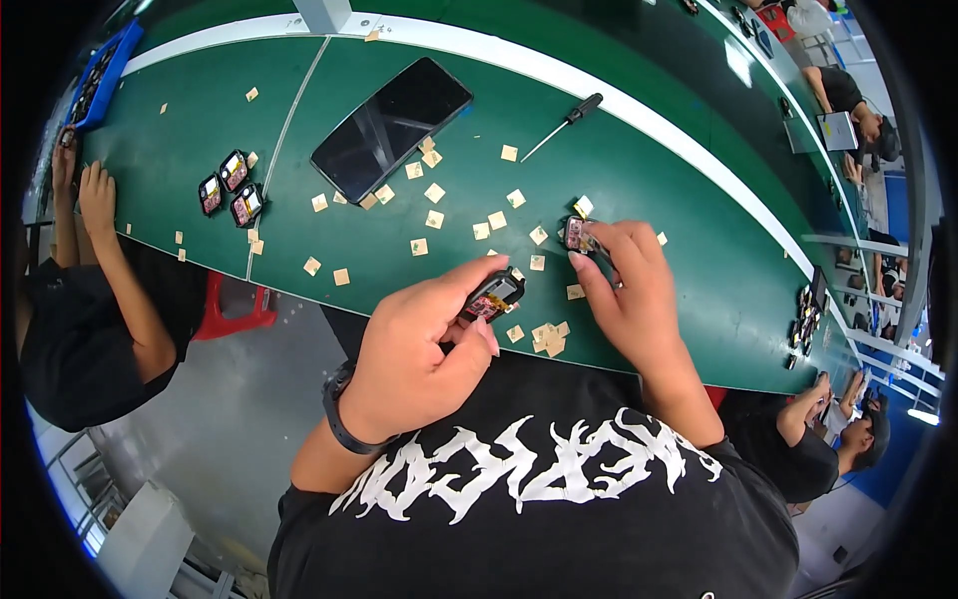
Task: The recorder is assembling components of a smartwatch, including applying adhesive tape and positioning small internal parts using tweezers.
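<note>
On the green surface (699,260), 3 small black modules (230,187) with pink and yellow parts showing lay in a cluster toward the left end, near the seam, and they looked like finished or set-aside pieces. A further batch of similar modules (804,321) sat at the right end, close to the near edge. By the look of it the work was partway through, with 2 pieces in hand and many small tan squares (436,193) scattered loose across the middle, several of them just beside a dark phone-like slab (391,127) lying face up near the far edge. A screwdriver (562,126) with a black handle lay untouched to the right of the slab, close to the white strip along the far edge.

The left hand (424,344) was curled nearly closed, thumb and fingertips pinching a small black module (491,297), held just above the near edge of the surface. The right hand (624,290) was bent over, its fingers closed on a second small module (580,235) that rested on the surface, with a pale square right next to it.

Another person's hands (85,190) rested on the surface at its left end, and other people sat beyond the right end.
</note>
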Tool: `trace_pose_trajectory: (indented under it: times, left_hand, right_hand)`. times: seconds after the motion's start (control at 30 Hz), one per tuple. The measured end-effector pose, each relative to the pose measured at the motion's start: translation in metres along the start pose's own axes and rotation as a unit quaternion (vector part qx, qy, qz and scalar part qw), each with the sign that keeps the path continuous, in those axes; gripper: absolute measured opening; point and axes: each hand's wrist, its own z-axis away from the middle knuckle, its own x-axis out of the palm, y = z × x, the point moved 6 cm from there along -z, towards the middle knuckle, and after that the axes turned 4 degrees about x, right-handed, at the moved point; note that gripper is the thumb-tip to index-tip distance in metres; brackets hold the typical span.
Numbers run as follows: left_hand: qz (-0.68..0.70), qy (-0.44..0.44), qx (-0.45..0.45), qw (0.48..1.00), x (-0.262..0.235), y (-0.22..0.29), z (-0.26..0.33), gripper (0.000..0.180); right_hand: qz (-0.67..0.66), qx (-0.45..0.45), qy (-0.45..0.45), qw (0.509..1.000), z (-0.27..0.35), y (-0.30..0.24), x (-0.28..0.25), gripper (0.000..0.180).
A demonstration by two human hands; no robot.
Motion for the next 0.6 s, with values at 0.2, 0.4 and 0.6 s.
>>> trace_pose_trajectory:
  times: [0.2,0.4,0.6]
  left_hand:
    - [0.051,-0.002,-0.036,0.998,0.001,0.008,0.003,0.046]
    - [0.109,-0.042,-0.079,0.990,0.001,0.023,0.009,0.049]
    - [0.086,-0.076,-0.065,0.991,0.004,0.036,0.009,0.053]
  right_hand:
    - [-0.023,-0.005,-0.011,1.000,0.001,-0.004,-0.008,0.033]
    - [-0.099,-0.175,-0.070,0.977,0.016,-0.057,-0.037,0.032]
    - [0.009,-0.427,0.027,0.904,0.024,-0.090,-0.055,0.025]
